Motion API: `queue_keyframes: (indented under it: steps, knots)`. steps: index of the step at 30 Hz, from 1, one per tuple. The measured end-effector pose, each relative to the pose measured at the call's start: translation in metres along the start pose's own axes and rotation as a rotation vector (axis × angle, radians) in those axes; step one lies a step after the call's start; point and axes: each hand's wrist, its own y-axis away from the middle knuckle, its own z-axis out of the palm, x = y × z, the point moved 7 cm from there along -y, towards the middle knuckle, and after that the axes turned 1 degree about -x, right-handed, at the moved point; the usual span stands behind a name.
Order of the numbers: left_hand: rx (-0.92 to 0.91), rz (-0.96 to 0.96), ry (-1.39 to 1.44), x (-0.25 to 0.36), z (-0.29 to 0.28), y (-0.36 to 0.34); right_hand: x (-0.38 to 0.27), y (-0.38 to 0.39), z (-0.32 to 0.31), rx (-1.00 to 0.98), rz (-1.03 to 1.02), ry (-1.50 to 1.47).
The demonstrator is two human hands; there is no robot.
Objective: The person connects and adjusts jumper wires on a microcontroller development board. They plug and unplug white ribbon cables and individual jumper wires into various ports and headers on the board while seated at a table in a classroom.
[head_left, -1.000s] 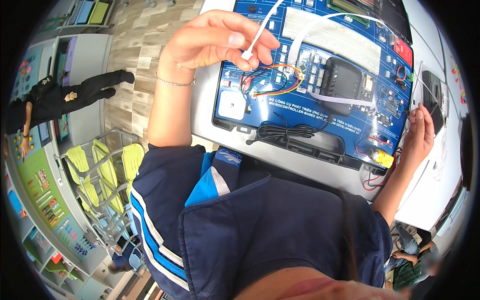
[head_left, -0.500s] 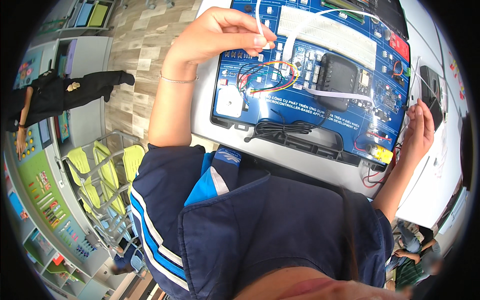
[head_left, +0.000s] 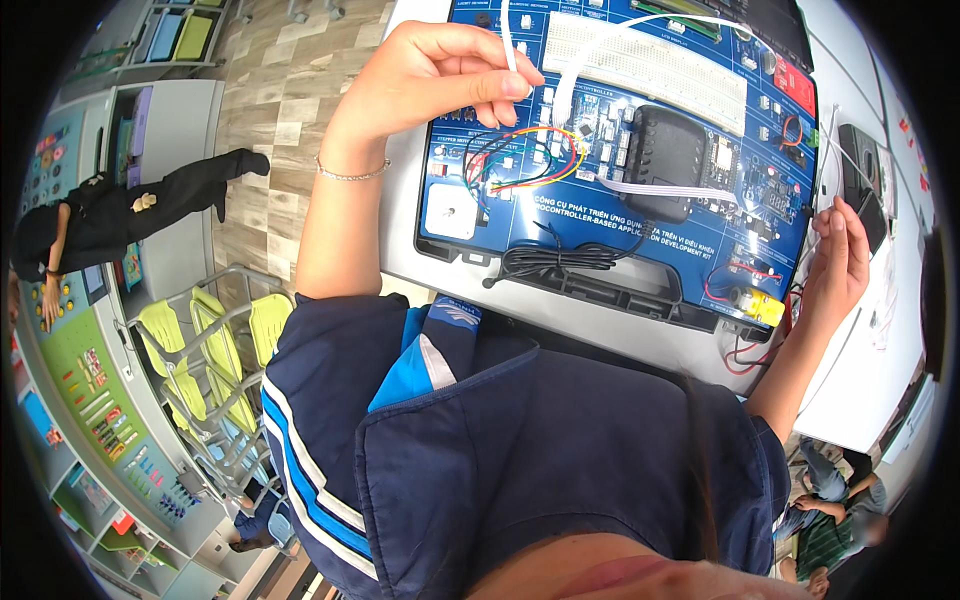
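A blue microcontroller training board [head_left: 590, 222] lies in a black case on the table in front of me. Above its left part, my left hand [head_left: 455, 80] pinches a thin white cable [head_left: 508, 40] between thumb and fingertips. The cable runs up out of view. My right hand [head_left: 838, 262] is at the board's right edge, its fingers drawn together by a white cord [head_left: 826, 170]; what they grip is too small to tell. On the board are a white breadboard [head_left: 650, 75], a black plastic box [head_left: 668, 160], coloured jumper wires [head_left: 545, 183] and a white ribbon cable [head_left: 572, 75].
A bundled black cable [head_left: 560, 258] lies over the case's front edge by its handle. A yellow motor [head_left: 757, 306] sits at the front right corner. Right of the case is a dark device [head_left: 862, 180] on the white table [head_left: 870, 360]. Green chairs [head_left: 215, 340] and a person in black [head_left: 120, 215] are at left.
My left hand and the board appear slightly further left in view; the pinch on the white cable stays. My right hand holds its place. The person at left has shifted an arm.
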Motion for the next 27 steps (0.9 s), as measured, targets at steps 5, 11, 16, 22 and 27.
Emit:
queue_keyframes:
  steps: [5,11,16,22,27]
  knots:
    - [-0.030,0.046,-0.071,0.000,0.008,-0.004,-0.004,0.001,0.000,0.001,0.000,0.018]
    - [-0.059,0.067,-0.278,0.008,0.014,-0.003,0.002,0.000,-0.002,-0.020,-0.008,-0.013]
    - [-0.060,0.264,-0.510,0.021,0.019,-0.005,-0.001,0.000,-0.003,-0.026,-0.005,0.010]
    - [0.024,0.295,-0.658,0.025,0.021,0.000,0.002,0.001,-0.005,0.001,0.008,0.009]
    - [0.090,0.225,-0.759,0.031,0.028,0.005,0.004,0.000,-0.001,0.011,0.024,0.019]
